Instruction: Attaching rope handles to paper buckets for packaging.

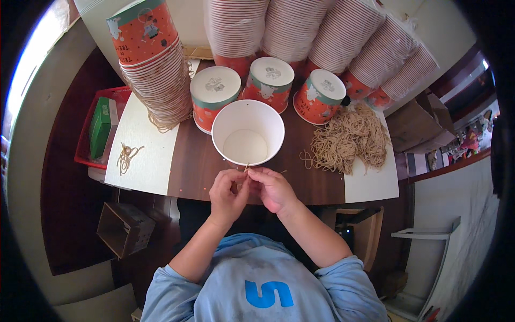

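A white-lined paper bucket (223, 121) stands mouth up at the middle of the table, tilted slightly so I look into it. At its near rim my left hand (228, 194) and my right hand (272, 189) meet, fingers pinched together. Between the fingertips is a thin tan cord (247, 167); a short end sticks up by the rim and another pokes out past the right hand. Whether the cord passes through the bucket's wall is hidden by the fingers. To the right lies a tangled heap of the same tan cords (348, 139).
Three orange-and-green paper buckets (215, 104) stand upside down behind. A tall nested stack with cords (158, 80) rises at the left, near a few loose cords (127, 158). Plastic-wrapped bucket stacks (343, 35) line the back. A red crate (86, 145) and cardboard box (120, 231) are left.
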`<state>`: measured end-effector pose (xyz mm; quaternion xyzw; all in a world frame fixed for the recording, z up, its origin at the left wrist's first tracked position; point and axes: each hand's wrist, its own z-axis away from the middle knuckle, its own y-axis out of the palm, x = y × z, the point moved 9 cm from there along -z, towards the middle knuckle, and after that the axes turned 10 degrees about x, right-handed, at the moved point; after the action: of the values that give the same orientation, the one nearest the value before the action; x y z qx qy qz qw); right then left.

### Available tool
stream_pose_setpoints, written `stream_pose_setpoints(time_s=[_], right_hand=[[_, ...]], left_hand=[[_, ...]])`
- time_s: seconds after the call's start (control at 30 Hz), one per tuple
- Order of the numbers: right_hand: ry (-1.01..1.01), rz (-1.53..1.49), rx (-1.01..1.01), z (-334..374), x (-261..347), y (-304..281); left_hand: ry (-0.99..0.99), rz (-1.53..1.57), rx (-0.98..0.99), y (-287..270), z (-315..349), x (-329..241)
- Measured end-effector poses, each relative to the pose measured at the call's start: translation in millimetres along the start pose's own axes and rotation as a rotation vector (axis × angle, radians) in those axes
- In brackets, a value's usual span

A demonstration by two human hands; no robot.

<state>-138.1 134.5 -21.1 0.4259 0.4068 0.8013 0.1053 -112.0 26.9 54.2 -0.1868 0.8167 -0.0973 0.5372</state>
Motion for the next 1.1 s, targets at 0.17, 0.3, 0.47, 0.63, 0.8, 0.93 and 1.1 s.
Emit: stream_pose_setpoints(time_s=[0.17,0.3,0.47,0.63,0.8,0.93,1.1], right_hand=[[-0.009,0.015,-0.043,1,-2,-8],[-0.009,0.044,-0.103,3,-1,-9],[-0.038,0.075,-0.1,2,-1,-11],[-0.002,0.017,-0.131,0,-1,-14],[-0.028,0.099,-0.105,-3,2,-12],[-0.009,0.053,-0.108,-2,5,-16],[-0.131,0.401,-0.197,2,30,-15]], left_hand=[[-0.033,0.01,0.0,-1,-3,2],[0.003,-0.044,0.031,-1,-4,-5],[0.076,-0.078,0.029,-1,-1,-4],[-0.15,0.18,0.097,3,-1,21],[-0.303,0.403,0.102,11,5,42],[-0.385,0.532,0.095,12,6,49],[-0.404,0.502,0.094,10,4,50]])
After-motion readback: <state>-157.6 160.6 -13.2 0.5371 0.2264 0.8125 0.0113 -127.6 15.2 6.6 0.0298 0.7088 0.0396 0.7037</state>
